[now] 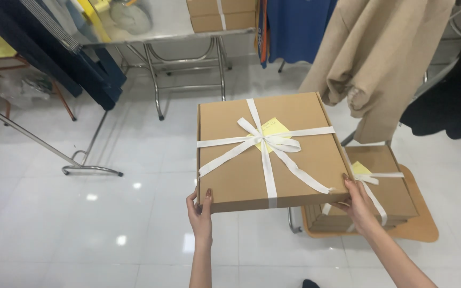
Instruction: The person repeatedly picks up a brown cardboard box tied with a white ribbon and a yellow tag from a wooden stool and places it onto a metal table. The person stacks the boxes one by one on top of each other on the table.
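Head view, looking down at a flat brown cardboard box (270,152) held level in the air above a white tiled floor (81,213); all positions below are given relative to this box. The box is tied crosswise with a white ribbon (267,160) knotted in a bow near the centre of the lid, and a yellow note (274,128) lies tucked under the bow. The left hand (200,216) supports the near left corner, its grip grasping the box with the thumb up against the front edge and the fingers underneath, out of sight. The right hand (357,205) takes the near right corner, its grip likewise grasping the box, fingertips on the lid edge and side wall. Below and to the right of the box, a stack of similar boxes (385,197), the top one also bound with white ribbon and bearing a yellow note, rests on a small round wooden stool (420,226). Beyond the far edge stands a metal-legged worktop (172,32) carrying two more cardboard boxes (222,13). Beyond the far right corner hangs a beige coat (380,58), with a black garment (449,90) further right and a blue garment (294,26) between the coat and the worktop. To the far left hang dark blue garments (65,53) above a metal rack base (89,168).
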